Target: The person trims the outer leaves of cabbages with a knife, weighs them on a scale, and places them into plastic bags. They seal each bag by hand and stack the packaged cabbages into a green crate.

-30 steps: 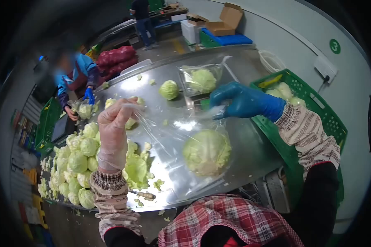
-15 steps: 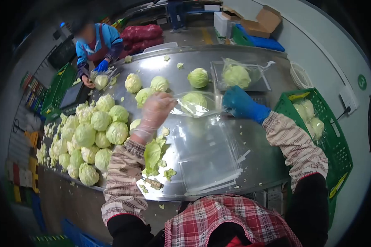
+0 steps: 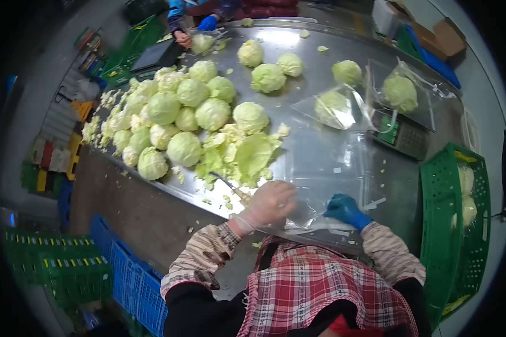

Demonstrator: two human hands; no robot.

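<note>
My left hand (image 3: 271, 201), in a clear glove, is over the near edge of a stack of clear plastic bags (image 3: 326, 168), its fingers smeared by motion. My right hand (image 3: 346, 210), in a blue glove, has its fingers pressed together at the stack's near edge; what they hold, if anything, is too small to tell. Beyond the stack lies a cabbage in a clear bag (image 3: 333, 108). Another bagged cabbage (image 3: 400, 93) rests on the scale behind its keypad (image 3: 402, 136). Just left of my left hand lies a knife (image 3: 240, 194), beside loose leaves (image 3: 247, 157).
A large heap of cabbages (image 3: 164, 108) covers the table's left side. Several bare cabbages (image 3: 268, 77) stand farther back. A green crate (image 3: 439, 219) with bagged cabbages is at the right. Across the table, a person's blue-gloved hand (image 3: 208, 23) is near a cabbage.
Both hands have let go of the bagged cabbage, now lying on the table, and have come back to the near edge of the bag stack. The view has tilted down and turned left.
</note>
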